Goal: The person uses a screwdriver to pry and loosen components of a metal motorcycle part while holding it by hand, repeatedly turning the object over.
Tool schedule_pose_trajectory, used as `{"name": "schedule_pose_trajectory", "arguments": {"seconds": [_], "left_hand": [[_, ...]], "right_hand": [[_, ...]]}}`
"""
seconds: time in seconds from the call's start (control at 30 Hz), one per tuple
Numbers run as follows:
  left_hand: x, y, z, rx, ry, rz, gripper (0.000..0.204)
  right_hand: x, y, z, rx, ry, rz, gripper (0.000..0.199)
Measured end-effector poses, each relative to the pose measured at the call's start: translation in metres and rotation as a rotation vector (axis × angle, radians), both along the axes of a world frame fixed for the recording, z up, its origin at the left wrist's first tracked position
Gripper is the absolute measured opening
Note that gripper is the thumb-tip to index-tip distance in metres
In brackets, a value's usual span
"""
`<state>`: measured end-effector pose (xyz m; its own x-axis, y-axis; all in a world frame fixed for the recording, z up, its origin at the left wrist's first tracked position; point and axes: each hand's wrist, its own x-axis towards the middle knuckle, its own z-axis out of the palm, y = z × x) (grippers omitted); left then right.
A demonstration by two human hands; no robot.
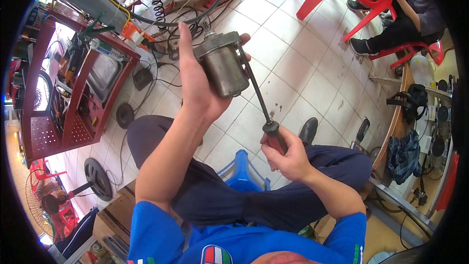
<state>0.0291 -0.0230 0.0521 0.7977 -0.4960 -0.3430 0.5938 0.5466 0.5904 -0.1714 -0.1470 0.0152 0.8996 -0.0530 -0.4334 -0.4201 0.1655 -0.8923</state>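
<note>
My left hand [193, 80] is wrapped round a metal cylindrical motor [225, 71], holding it up over the floor. Its body is dull brown-grey, with a grey flange and a short shaft at the top end; the fingers pass behind it. In my right hand [293, 156] is a screwdriver [257, 90] with a long dark shaft and a red and black handle. The screwdriver slants up and left, and its tip meets the right edge of the motor's flange. Whether the tip sits in a screw is too small to tell.
A dark red tool cart [93, 102] stands at the left, loaded with tools and trays. Cables lie on the white tiled floor [293, 44]. A blue stool [240, 168] is between my legs. At upper right a person sits by a red chair [359, 0]; a cluttered bench [398, 117] lines the right.
</note>
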Motion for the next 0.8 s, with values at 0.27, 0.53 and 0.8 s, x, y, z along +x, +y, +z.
{"name": "schedule_pose_trajectory", "arguments": {"seconds": [0.27,0.53,0.8], "left_hand": [[0.002,-0.001,0.002,-0.017,0.02,0.002,0.091],[0.001,-0.003,0.002,-0.016,-0.013,0.0,0.09],[0.003,-0.002,0.006,-0.024,-0.031,-0.015,0.088]], "right_hand": [[-0.001,-0.002,-0.007,0.027,-0.045,0.016,0.012],[0.001,-0.005,0.002,0.223,0.033,0.041,0.013],[0.002,-0.019,-0.006,-0.019,-0.171,0.274,0.038]]}}
